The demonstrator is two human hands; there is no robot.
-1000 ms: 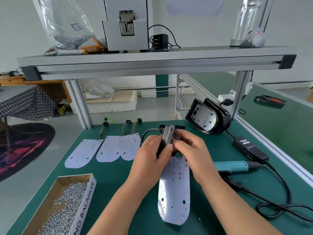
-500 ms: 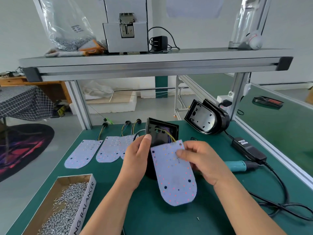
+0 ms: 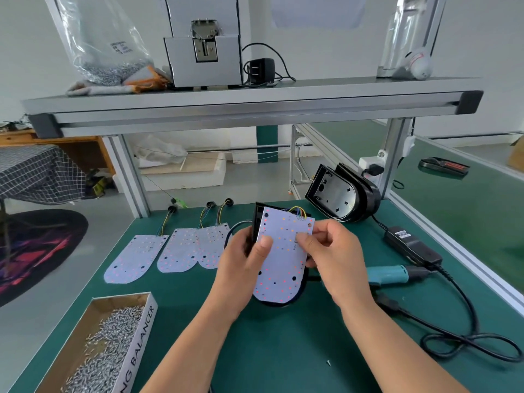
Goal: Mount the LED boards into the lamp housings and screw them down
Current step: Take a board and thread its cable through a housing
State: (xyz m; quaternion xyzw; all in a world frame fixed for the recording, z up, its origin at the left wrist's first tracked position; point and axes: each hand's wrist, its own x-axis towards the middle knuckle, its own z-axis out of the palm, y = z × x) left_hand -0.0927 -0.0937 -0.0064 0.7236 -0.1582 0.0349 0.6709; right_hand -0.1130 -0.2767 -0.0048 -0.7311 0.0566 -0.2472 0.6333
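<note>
The left hand (image 3: 241,268) grips the black lamp housing (image 3: 256,222), thumb on the LED board (image 3: 283,259) lying over it. The right hand (image 3: 334,256) pinches the board's edge. I'd tuck the wires (image 3: 297,211) under and align the holes before pressing.

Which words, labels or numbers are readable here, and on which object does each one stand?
"NG BALANCER": side wall of the cardboard box of screws; earlier letters are cut off.
Printed label on the plastic bag: too blurred to read.
Label on the black power adapter: too small to read.
</note>
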